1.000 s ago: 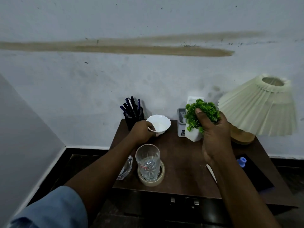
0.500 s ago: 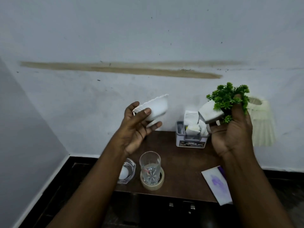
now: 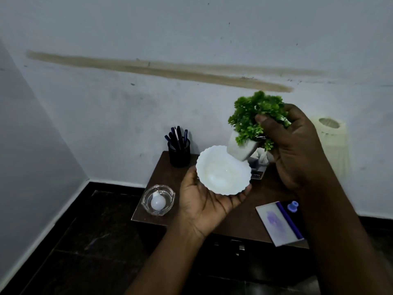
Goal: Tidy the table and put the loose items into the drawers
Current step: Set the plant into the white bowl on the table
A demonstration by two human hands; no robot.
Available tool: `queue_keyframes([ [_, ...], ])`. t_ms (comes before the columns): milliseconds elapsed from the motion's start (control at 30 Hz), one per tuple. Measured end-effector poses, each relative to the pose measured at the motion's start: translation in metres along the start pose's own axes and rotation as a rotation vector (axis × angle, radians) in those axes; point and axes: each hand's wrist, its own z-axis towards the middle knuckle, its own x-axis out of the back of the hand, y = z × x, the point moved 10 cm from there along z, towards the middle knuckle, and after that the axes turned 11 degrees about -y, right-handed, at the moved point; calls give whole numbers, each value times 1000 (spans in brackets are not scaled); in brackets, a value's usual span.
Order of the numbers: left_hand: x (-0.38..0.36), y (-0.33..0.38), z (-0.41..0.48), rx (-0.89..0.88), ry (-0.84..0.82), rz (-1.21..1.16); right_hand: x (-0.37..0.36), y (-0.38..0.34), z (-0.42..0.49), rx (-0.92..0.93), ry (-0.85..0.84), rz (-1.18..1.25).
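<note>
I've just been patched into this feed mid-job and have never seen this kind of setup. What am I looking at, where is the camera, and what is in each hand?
There is no machine here: a person works with two bare hands, and the single camera sits on their head, looking forward and down. So the arms enter from the bottom of the picture.

The left hand cradles a white bowl from below. The right hand grips a small potted plant by its leaves, with the white pot tilted over the bowl's rim.

Below them is a small brown table against the wall. On it stand a pen holder, a glass dish holding a bulb, a card at the front right, and a box half hidden behind the bowl. A lamp shade shows at the right. Drawer handles show under the table's front edge.
</note>
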Motion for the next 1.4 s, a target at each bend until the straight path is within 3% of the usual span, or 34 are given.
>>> queue_keyframes([
  [133, 11, -1, 0, 76, 33, 56, -26, 2, -1, 4, -197, -140],
  [300, 8, 4, 3, 45, 4, 74, -44, 15, -7, -57, -324, -247],
  [933, 8, 9, 11, 5, -74, -6, -50, 36, -15, -210, -457, -222],
  [1300, 14, 11, 12, -2, -42, -6, -51, 34, -17, -208, -509, -283],
  [1400, 13, 18, 11, -24, -41, 2, -43, 20, -12, -148, -430, -306],
])
